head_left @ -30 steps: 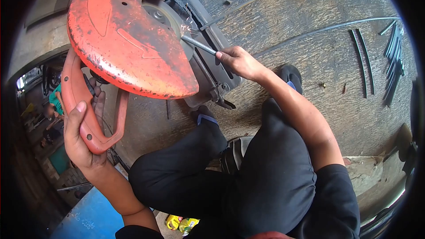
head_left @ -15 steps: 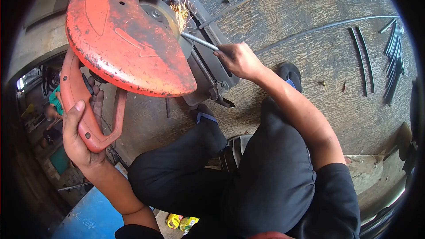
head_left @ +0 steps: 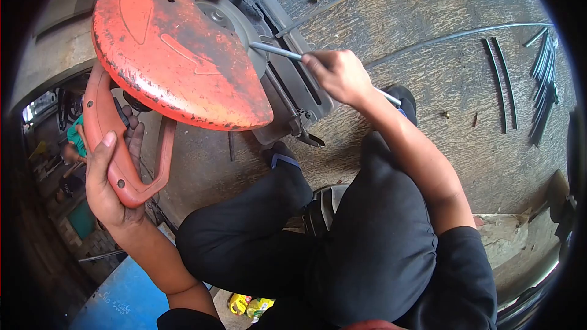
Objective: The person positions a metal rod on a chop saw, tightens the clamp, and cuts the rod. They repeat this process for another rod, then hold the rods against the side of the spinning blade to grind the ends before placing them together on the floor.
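Observation:
My left hand [head_left: 109, 186] is closed around the red handle [head_left: 101, 107] of a cut-off saw at the left. The saw's worn red guard [head_left: 177, 61] covers much of its round disc [head_left: 243, 29]. In my right hand [head_left: 343, 77] is a thin metal rod [head_left: 278, 51]. Its far end appears to meet the disc edge, while the near end sticks out below my wrist. Beneath the guard lies the saw's dark base [head_left: 296, 70] with a clamp [head_left: 302, 123]. No sparks show at the rod's tip.
Long metal rods [head_left: 440, 38] lie across the floor [head_left: 446, 159]. Two short dark pieces [head_left: 499, 85] and a bundle of cut rods [head_left: 543, 79] rest at the right. A blue panel [head_left: 125, 296] is at lower left; another person [head_left: 74, 140] is partly visible at far left.
The sparks at the rod's tip have stopped. My right hand has shifted slightly right, and the rod's near end now shows past my wrist. My left hand stays on the handle.

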The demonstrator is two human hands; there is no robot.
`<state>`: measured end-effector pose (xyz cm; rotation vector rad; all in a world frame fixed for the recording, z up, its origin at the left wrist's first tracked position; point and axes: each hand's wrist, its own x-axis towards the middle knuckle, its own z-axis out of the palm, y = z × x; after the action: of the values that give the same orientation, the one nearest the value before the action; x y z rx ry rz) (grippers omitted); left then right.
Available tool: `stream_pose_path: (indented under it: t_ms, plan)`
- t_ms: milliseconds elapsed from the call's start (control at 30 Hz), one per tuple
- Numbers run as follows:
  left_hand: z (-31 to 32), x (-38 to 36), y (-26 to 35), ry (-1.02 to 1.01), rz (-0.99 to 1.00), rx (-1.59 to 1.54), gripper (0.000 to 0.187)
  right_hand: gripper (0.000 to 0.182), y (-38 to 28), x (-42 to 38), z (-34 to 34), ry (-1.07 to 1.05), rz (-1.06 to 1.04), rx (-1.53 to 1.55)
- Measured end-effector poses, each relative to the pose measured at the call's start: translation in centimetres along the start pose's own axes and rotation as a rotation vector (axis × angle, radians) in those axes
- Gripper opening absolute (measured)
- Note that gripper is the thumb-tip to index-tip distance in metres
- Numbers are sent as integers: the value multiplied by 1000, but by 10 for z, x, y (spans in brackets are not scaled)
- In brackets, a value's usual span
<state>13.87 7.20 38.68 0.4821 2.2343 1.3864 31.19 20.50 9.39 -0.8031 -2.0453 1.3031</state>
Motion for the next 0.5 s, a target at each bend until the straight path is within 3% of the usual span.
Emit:
stream_pose_path:
  t_ms: [67, 133, 200, 233, 367, 500]
  plan:
    - [-10, 4, -2, -8, -6, 16, 60, 32, 3, 9, -7, -264, 480, 164]
    - [-13, 6, -4, -18, -9, 33, 60, 34, 19, 8, 2, -216, 431, 266]
    - [-12, 5, -4, -30, -2, 4, 61, 36, 22, 9, 3, -396, 637, 841]
    - [-9, 4, -3, -31, -3, 6, 61, 37, 20, 6, 3, -410, 677, 878]
    - [-1, 0, -2, -2, 2, -2, 64, 36, 23, 8, 6, -600, 614, 766]
    - [-1, 0, -2, -1, -2, 6, 66, 34, 25, 7, 14, -555, 558, 690]
